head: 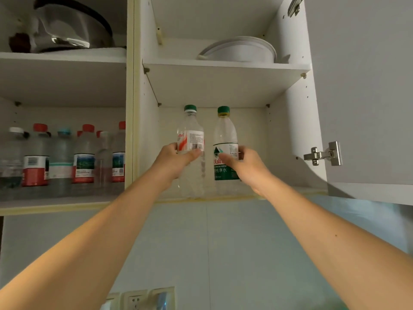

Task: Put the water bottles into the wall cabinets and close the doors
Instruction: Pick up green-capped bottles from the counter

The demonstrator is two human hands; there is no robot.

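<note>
My left hand [176, 156] grips the red-label bottle [191, 151] at mid-body, thumb across the front just under the label. My right hand [242, 162] grips the green-label bottle [225, 151] the same way, thumb lying on the label. Both bottles are upright, green caps up, side by side with a small gap between them. They sit at the lower shelf of the right cabinet; I cannot tell if their bases touch the floor lip [223, 199] yet or hang just above it.

To do this well, I should keep both bottles vertical, push them back together until they stand fully on the shelf floor, and only then let go, one hand at a time, so neither tips into the other. They look light and near empty, so a nudge would likely topple them.

There is open room behind and to both sides in this compartment, and clearance above the caps below the middle shelf [225, 66], which carries a white bowl [240, 49]. The door [366, 86] stands swung open on the right, its hinge [324, 154] beside my right wrist; I should draw that arm straight back to miss it. The left cabinet holds a packed row of bottles [62, 157], its door out of view.
</note>
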